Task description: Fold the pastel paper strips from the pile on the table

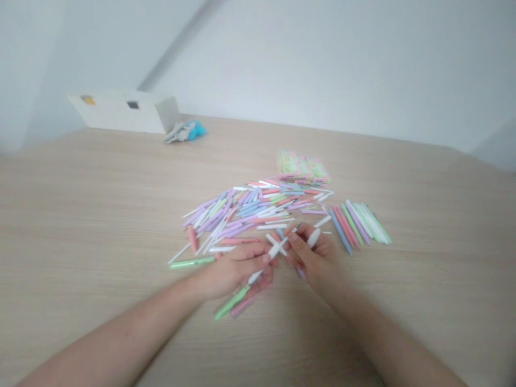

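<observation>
A loose heap of slim pastel plastic pens and white tubes [250, 209] lies on the wooden table [100, 188], in lilac, blue, pink, green and white. At its near edge, my left hand [237, 267] grips a white tube [274, 249] between thumb and fingers. My right hand [312, 255] is close by, pinching a white tapered piece [313, 238]. Under my left hand lie a green pen [231, 302] and a pink pen [244, 306]. A row of pens lying side by side [358, 224] is to the right of my right hand.
A lone green pen [192, 262] lies left of my hands. Behind the heap is a green-and-pink printed pack [302, 166]. A white box [124, 112] and a grey-and-blue cloth bundle [185, 131] sit at the far edge, before a white wall [322, 64].
</observation>
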The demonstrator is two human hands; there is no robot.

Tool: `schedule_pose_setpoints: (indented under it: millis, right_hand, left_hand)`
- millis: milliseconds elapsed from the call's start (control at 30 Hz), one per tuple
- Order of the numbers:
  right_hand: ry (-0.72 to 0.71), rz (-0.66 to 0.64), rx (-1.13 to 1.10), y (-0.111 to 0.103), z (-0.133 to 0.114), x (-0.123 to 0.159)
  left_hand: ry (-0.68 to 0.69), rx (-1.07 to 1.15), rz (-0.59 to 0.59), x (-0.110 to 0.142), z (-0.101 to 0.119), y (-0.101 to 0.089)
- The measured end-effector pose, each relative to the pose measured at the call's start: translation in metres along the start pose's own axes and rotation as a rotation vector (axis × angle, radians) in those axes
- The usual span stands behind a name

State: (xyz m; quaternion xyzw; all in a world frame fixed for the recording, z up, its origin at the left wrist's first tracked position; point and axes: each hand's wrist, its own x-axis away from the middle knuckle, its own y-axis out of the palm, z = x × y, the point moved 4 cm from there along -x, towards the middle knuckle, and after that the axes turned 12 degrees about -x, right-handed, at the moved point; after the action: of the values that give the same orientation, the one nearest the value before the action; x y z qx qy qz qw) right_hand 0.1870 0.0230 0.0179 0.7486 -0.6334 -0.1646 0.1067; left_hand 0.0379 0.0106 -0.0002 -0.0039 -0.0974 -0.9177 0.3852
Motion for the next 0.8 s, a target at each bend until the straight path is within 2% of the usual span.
schedule_pose_setpoints:
  millis: [133,433,600,800]
  right_hand:
    - [-0.015,0.049,0.044,-0.002,-0.002,0.002]
    - [0.036,-0.013,-0.08,0.004,0.003,-0.003]
    - [0.044,0.047,-0.12,0.003,-0.002,-0.003]
    - [-0.143,0.211,-0.184,-0.012,-0.028,-0.009]
  left_hand:
    - [-0.007,-0.021,-0.021,0.0,0.003,-0.001]
    - [0.015,-0.01,-0.045,-0.001,0.0,0.0]
    - [-0.023,-0.001,-0.072,0.0,-0.001,0.001]
    - [-0.058,0.024,-0.075,0.001,-0.006,-0.001]
